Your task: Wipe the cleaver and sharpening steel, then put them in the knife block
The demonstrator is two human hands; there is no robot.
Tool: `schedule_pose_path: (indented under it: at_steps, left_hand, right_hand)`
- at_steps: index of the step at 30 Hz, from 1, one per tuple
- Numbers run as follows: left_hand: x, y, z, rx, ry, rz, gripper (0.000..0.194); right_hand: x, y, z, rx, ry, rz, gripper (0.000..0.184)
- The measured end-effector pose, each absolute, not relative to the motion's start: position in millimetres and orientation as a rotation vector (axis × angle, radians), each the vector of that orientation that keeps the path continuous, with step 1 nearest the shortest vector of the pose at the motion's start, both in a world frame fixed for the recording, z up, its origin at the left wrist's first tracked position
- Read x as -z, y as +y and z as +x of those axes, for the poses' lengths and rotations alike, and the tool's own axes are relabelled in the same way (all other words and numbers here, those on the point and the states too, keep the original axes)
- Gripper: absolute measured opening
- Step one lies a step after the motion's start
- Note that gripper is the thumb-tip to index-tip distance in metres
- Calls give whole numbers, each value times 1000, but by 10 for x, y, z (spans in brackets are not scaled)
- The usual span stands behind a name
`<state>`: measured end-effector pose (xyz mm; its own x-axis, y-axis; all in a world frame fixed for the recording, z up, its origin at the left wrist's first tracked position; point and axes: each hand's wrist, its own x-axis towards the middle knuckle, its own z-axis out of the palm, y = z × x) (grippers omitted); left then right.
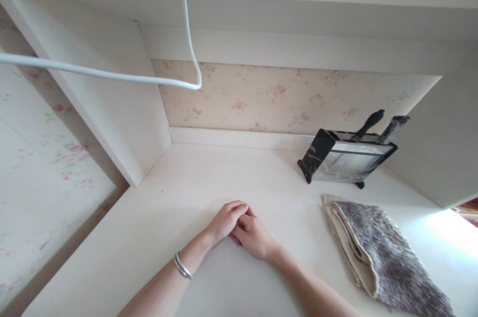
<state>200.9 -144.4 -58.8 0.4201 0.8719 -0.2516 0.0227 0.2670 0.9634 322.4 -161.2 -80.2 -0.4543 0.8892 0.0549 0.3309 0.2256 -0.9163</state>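
Note:
On the white countertop [209,177], my left hand [227,221] and my right hand [254,238] are clasped together. The left fingers curl over the right ones, and both hands are closed on each other with no object showing between them. Some fingertips are hidden in the clasp. A silver bangle [182,265] circles my left wrist. To the right of my hands, apart from them, lies a folded grey-brown towel [388,247] with a beige underside.
Behind the towel stands a knife block [347,160] with black handles sticking up. A white cable [112,75] hangs across the upper left. Overhead runs a white shelf [336,18] holding plastic-wrapped things. A side panel [97,82] bounds the left, floral wallpaper [239,97] the back.

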Motion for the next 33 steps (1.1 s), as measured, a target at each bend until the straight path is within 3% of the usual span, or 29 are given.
schedule_pose_path:
  at_steps: [33]
  left_hand:
    - [603,-1431,2015,-741,975,1181,33]
  right_hand:
    - [738,-1618,3230,-1183,-1931,-1111,21]
